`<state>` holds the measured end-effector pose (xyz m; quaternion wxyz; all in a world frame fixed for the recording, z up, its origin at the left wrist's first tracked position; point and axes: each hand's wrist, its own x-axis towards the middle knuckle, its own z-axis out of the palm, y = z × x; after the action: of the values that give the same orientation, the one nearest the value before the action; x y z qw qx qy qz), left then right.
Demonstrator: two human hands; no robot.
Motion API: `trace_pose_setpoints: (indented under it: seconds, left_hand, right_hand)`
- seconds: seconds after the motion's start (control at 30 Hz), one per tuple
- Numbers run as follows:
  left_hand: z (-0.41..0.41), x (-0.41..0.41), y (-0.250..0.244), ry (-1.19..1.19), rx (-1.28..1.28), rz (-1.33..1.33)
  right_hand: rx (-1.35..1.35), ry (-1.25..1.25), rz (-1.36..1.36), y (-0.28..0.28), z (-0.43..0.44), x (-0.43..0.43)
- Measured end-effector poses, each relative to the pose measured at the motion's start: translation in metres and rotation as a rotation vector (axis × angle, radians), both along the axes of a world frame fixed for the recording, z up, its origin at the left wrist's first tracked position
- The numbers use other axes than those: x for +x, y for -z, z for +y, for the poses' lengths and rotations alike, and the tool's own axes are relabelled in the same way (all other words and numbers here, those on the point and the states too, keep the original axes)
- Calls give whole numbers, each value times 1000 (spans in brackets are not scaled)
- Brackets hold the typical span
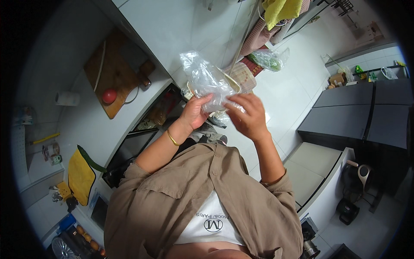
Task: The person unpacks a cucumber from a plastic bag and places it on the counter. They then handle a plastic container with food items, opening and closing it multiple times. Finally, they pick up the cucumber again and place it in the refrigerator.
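Between my two hands, in front of my chest, is a crumpled clear plastic bag [207, 76]. My left hand [195, 111], with a gold bangle on its wrist, grips the bag's lower edge between thumb and fingers. Bent fingers of my right hand [247, 115] lie at the bag's right side; whether they pinch the film is blurred. Behind the bag, a pale-rimmed container [233, 83] is partly hidden. On the counter to the left, a tomato [109, 96] rests on a wooden cutting board [113, 69]. A cucumber [90, 160] lies beside a yellow cloth [79, 176].
A plastic bag of green vegetables [266, 60] lies on the right beyond my hands, near a red mat [252, 64]. The left counter's edge [152, 97] runs close to my left forearm. A dark grey cabinet [343, 113] stands at the right.
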<state>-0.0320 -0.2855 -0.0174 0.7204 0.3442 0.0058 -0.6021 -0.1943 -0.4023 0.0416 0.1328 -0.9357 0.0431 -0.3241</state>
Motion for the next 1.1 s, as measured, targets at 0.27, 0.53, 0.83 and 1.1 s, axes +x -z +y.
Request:
trace_pose_setpoints:
  seconds: [0.27, 0.53, 0.83, 1.1]
  left_hand:
    - [3, 4, 4, 202, -84, 136]
    - [-4, 22, -1, 252, -229, 147]
    - [-1, 5, -21, 387, -322, 84]
    - [5, -1, -1, 425, -199, 115]
  right_hand:
    - [-134, -19, 103, -1, 5, 9]
    - [136, -316, 280, -15, 7, 10]
    - [621, -400, 645, -14, -6, 6]
    - [883, -329, 621, -9, -12, 4]
